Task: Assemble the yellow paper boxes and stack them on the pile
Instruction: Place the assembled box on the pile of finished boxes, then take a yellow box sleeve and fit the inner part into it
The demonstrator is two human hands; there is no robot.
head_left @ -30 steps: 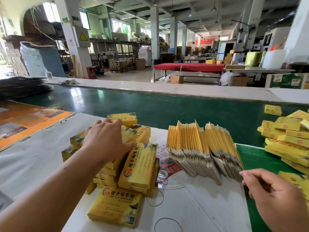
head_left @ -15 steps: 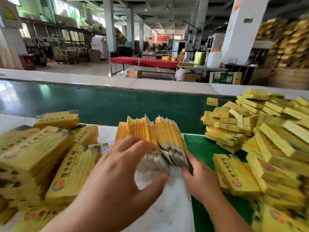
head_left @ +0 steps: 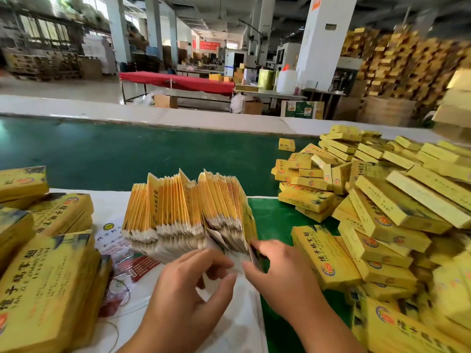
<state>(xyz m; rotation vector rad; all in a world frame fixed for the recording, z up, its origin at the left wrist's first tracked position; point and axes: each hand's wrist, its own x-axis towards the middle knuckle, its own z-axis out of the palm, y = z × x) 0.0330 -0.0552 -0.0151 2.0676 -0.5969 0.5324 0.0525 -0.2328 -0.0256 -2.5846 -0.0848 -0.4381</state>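
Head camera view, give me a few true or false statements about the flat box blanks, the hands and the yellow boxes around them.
1. The bundle of flat box blanks stands on edge between the two hands. True.
2. The right hand pinches a blank at the right end of the bundle. True.
3. The left hand rests on the assembled boxes at the left. False: it is at the near base of the bundle, fingers curled.
4. The big pile of assembled boxes lies to the right of the bundle. True.
5. The green belt behind the bundle is covered with boxes all the way across. False: its left part is bare.
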